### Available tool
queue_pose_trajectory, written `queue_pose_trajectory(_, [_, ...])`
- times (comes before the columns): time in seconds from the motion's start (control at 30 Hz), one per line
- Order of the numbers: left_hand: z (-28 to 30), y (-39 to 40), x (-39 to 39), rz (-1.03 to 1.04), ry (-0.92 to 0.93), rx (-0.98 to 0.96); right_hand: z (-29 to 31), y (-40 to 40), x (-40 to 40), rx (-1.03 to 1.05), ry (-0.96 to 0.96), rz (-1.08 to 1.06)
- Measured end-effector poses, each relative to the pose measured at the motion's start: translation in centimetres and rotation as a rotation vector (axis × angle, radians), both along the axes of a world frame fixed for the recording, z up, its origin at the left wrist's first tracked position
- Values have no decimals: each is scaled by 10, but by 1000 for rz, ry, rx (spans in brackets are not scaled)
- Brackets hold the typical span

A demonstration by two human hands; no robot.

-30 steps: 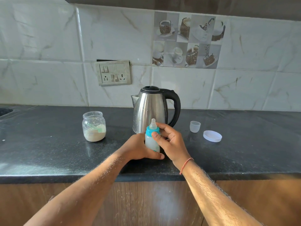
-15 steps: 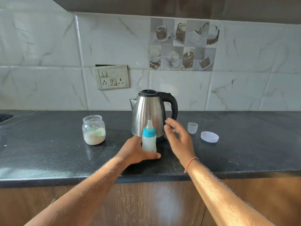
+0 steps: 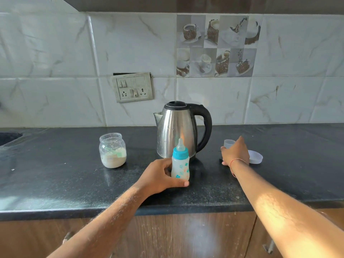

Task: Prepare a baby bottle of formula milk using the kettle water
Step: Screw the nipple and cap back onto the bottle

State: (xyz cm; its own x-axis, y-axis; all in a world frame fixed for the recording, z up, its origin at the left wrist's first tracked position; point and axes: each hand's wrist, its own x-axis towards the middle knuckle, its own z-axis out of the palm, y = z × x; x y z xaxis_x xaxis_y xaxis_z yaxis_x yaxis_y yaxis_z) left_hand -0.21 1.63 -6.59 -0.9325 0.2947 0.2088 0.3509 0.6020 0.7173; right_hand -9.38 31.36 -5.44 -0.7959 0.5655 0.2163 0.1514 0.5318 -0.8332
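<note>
A small baby bottle [image 3: 180,167] with a blue collar and clear teat stands on the black counter [image 3: 55,183], holding milky liquid. My left hand [image 3: 158,176] grips its lower body from the left, thumb across the front base. Just behind it stands the steel kettle [image 3: 176,131], lid closed, black handle to the right. My right hand [image 3: 235,152] is off to the right, its fingers around the clear bottle cap [image 3: 228,143] on the counter. An open jar of formula powder [image 3: 112,150] with a green scoop inside sits at the left.
A white round jar lid [image 3: 256,156] lies flat just right of my right hand. A switch and socket plate [image 3: 132,87] is on the tiled wall behind. A sink edge [image 3: 9,136] shows at the far left. Wooden cabinet fronts run below the counter.
My right hand left the bottle's collar and moved right to the clear cap. The left hand stays on the bottle, which has not shifted on the counter.
</note>
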Motion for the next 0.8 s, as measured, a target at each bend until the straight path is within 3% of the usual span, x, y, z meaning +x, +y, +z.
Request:
queue_pose_trajectory(0.13, [3, 0, 2, -12, -8, -9, -4, -3, 2, 39, 58, -7])
queue_pose_trajectory(0.23, [4, 1, 4, -7, -1, -18, -10, -3, 8, -50, 109, 70])
queue_pose_trajectory(0.57, [4, 4, 5, 7, 6, 10, -4, -48, 103, -141, 264, 576])
queue_pose_trajectory(0.8, [1, 4, 5, 14, 22, 3, 20, -72, 114, -287, 367, 715])
